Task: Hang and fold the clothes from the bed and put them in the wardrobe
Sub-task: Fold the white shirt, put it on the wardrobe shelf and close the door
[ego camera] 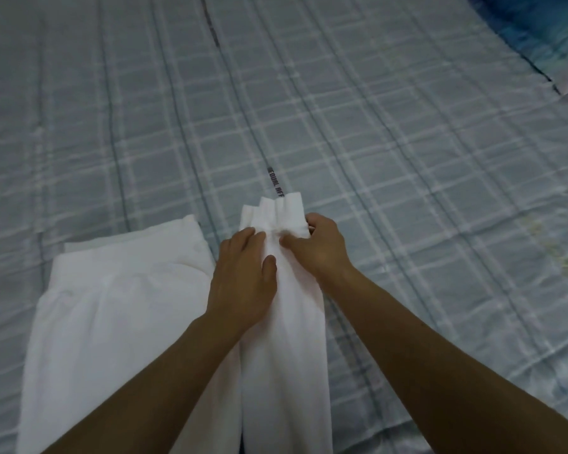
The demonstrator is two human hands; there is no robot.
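A white garment (112, 322) lies on the bed (407, 191) in front of me, its body spread at the lower left and a long narrow part (286, 355) running up the middle to a gathered cuff (276, 211). My left hand (243, 276) rests flat on the narrow part just below the cuff, fingers straight. My right hand (318, 247) pinches the cuff's right side, thumb and fingers curled round the fabric. A dark strip with printed letters (275, 183) shows on the bed just beyond the cuff.
The bed is covered by a grey-blue checked sheet. A blue pillow (545, 37) lies at the far right corner. The wardrobe is out of view.
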